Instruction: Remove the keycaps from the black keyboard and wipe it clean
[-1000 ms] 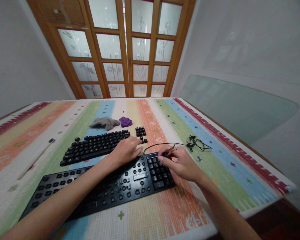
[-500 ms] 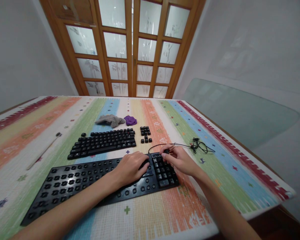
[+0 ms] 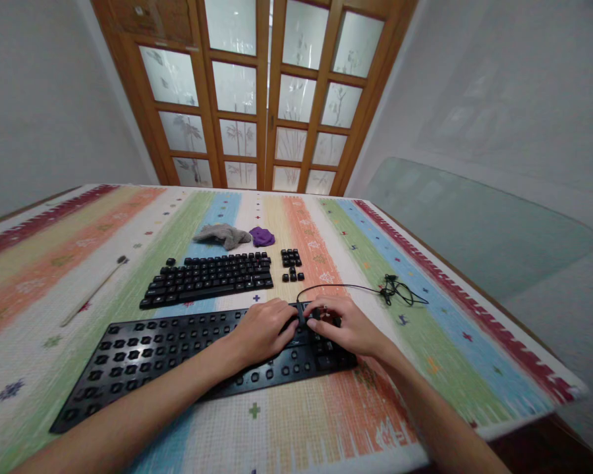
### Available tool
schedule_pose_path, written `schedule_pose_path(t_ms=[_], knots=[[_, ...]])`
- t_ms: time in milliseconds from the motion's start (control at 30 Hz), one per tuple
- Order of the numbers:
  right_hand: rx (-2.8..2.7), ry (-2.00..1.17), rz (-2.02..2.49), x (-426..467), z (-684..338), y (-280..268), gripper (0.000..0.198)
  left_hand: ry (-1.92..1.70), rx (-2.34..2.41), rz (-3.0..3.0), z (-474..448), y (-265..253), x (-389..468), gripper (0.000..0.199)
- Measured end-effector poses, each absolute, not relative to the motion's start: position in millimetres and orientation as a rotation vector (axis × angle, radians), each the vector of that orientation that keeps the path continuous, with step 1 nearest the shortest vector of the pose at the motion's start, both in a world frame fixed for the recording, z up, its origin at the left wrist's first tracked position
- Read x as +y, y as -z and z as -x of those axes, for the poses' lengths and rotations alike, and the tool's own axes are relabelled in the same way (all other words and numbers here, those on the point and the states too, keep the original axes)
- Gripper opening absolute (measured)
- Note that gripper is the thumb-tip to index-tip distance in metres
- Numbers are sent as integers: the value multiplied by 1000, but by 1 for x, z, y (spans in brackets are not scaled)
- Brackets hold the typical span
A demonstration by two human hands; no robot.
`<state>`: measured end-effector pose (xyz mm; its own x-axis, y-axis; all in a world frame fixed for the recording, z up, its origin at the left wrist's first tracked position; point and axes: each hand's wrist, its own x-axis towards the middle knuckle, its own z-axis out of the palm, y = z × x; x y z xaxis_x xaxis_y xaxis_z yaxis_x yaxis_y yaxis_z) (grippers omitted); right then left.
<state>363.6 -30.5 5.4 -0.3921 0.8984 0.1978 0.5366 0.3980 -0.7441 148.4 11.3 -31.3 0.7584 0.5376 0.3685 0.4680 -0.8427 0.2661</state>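
A black keyboard [image 3: 178, 349] lies across the near part of the table, its main section stripped of keycaps so the rows of key mounts show. My left hand [image 3: 265, 329] rests on its upper middle, fingers bent over the board and thumb tucked in. Over the number pad [image 3: 329, 360], which has keycaps on it, is my right hand [image 3: 348, 324]. Its thumb and forefinger are bent together at the pad's upper left, touching the keys; a keycap between them is mostly hidden. Behind the board, loose black keycaps [image 3: 212, 280] stand in keyboard order.
A smaller group of keycaps [image 3: 291, 257] sits right of the main set. Farther back lie a grey cloth [image 3: 221, 235] and a purple cloth [image 3: 261, 237]. A thin brush [image 3: 95, 289] is at left, a bundled cable [image 3: 398, 289] at right. Striped cloth [image 3: 257, 434] covers the table.
My right hand has moved down and slightly left onto the number pad from just above its top edge, where it pinched a black keycap. My left hand stays on the board. The view shifts slightly.
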Motion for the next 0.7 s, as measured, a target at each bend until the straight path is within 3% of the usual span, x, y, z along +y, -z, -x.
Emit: schedule_pose_path(t_ms=[700], knots=[[-1720,-991,1330,-11,-361,6,27,-611,842,-2831,-150,29,11,17]])
